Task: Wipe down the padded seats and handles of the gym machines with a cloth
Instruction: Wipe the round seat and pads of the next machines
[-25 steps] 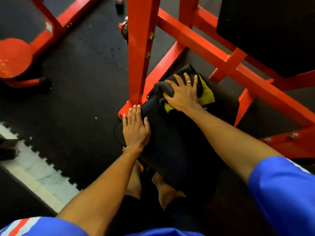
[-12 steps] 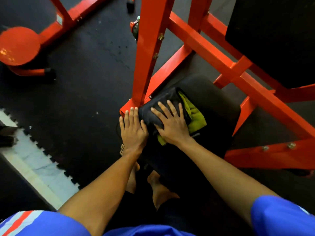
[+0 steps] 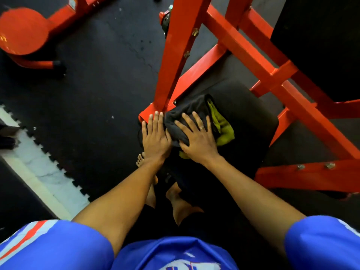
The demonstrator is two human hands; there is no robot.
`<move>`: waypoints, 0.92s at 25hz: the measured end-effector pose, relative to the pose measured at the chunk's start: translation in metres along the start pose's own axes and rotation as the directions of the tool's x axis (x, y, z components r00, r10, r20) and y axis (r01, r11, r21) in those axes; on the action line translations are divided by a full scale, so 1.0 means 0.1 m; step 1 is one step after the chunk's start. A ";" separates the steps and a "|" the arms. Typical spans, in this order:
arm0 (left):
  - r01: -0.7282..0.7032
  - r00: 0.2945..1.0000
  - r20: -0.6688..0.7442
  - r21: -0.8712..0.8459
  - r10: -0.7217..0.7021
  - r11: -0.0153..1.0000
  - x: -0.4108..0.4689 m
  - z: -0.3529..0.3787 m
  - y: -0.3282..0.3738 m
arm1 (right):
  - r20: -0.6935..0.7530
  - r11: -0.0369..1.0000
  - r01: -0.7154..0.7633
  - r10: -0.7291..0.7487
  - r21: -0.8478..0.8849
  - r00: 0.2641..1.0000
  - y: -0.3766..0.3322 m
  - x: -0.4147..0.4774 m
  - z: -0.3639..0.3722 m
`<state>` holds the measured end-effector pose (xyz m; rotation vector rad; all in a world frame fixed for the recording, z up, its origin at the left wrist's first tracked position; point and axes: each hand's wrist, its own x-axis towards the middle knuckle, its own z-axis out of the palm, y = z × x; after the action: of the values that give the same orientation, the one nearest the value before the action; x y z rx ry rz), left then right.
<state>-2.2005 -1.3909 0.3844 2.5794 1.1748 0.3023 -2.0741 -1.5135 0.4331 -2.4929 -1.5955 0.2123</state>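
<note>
A black padded seat [image 3: 247, 115] sits low inside a red machine frame [image 3: 243, 45]. On its near left part lies a bunched cloth [image 3: 187, 112], dark grey on top with a yellow-green side showing at the right. My right hand [image 3: 196, 139] presses flat on the cloth with spread, straight fingers. My left hand [image 3: 154, 137] rests flat on the seat's left edge, fingers straight and together, right beside the cloth and touching the right hand.
A red upright post [image 3: 175, 55] stands just beyond my left fingertips. A large black back pad [image 3: 321, 39] hangs at the upper right. Another red machine with a round disc [image 3: 23, 31] is at the far left. Black rubber floor [image 3: 87, 90] meets a pale strip [image 3: 39, 172]. Bare feet [image 3: 175, 201] below the seat.
My right hand has slid the cloth from the seat's far part back toward me and to the left, ending beside my left hand. The left hand stayed in place.
</note>
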 end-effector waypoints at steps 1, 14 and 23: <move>0.010 1.000 0.006 -0.016 -0.010 1.000 0.02 -0.03 0.01 | 0.025 0.999 0.023 -0.022 -0.038 0.999 0.11 -0.11 -0.03; 0.116 0.991 0.065 -0.032 -0.114 0.993 0.01 -0.20 -0.18 | 0.022 0.990 -0.135 0.136 -0.044 0.990 -0.15 -0.21 0.08; 0.078 0.933 0.359 -0.169 -0.012 0.983 0.36 -0.40 -0.45 | -0.078 0.760 -0.649 0.648 0.014 0.757 -0.26 -0.23 0.03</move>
<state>-2.2210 -1.3282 0.4083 2.3179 1.0194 -0.0692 -2.1074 -1.5237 0.4364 -2.9245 -0.6294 0.1815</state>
